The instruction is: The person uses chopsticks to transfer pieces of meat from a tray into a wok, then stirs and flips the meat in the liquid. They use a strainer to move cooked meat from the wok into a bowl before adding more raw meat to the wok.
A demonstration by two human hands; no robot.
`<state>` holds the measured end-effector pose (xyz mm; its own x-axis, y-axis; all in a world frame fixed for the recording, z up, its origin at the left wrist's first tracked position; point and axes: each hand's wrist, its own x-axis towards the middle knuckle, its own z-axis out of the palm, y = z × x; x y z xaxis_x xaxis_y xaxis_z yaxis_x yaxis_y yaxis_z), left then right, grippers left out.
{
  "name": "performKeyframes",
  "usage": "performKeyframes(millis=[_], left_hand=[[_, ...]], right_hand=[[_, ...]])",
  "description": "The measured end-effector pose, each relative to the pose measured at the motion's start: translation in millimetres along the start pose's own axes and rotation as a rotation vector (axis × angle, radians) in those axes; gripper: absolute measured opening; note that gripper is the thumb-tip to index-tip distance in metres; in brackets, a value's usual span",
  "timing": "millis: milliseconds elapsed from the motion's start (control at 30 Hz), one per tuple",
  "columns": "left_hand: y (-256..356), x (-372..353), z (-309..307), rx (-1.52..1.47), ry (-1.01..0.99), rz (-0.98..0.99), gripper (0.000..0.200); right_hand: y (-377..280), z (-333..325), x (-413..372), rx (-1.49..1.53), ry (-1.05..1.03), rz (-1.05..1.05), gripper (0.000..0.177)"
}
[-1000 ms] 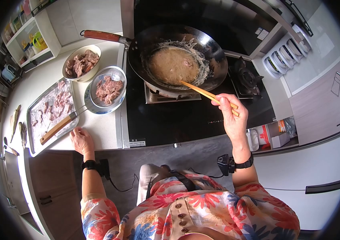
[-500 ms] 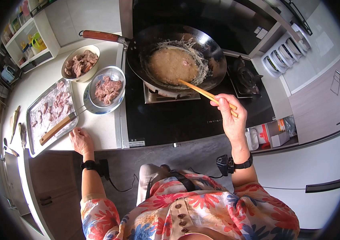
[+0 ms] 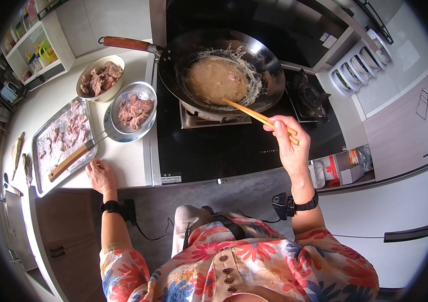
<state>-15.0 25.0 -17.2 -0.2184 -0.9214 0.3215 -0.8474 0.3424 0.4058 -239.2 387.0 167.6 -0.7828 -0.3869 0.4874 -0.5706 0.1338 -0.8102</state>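
My right hand (image 3: 290, 140) is closed around a pair of chopsticks (image 3: 254, 114). Their tips dip into the near side of the bubbling brownish liquid (image 3: 216, 80) in a dark wok (image 3: 272, 70). A small piece of meat shows at the liquid's surface. My left hand (image 3: 101, 176) rests on the counter's front edge, fingers loosely bent, holding nothing. Just beside it lies a metal tray (image 3: 47, 189) with floury meat pieces. A wooden-handled strainer (image 3: 73, 160) holding browned meat (image 3: 134, 111) sits over a blue-patterned bowl (image 3: 118, 137), its handle reaching across the tray.
Behind the strainer stands a cream bowl (image 3: 81, 86) heaped with meat pieces. The wok's handle (image 3: 128, 44) points left over the counter. A second burner (image 3: 308, 98) is right of the wok. Below, an open drawer (image 3: 342, 166) holds packets. A plate rack (image 3: 357, 70) stands at the right.
Almost nothing differs. The whole view has shifted very slightly, and the liquid's surface looks a little changed. Both hands keep their places.
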Motion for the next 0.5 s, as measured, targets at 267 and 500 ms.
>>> performKeyframes(millis=[267,500], left_hand=[[-0.2,0.0,0.4,0.0,-0.003,-0.006,0.011],[-0.5,-0.1,0.0,-0.001,0.022,0.017,0.011]], right_hand=[[0.5,0.1,0.8,-0.009,-0.003,0.002,0.011],[-1.7,2.2,0.4,-0.001,0.001,-0.002,0.011]])
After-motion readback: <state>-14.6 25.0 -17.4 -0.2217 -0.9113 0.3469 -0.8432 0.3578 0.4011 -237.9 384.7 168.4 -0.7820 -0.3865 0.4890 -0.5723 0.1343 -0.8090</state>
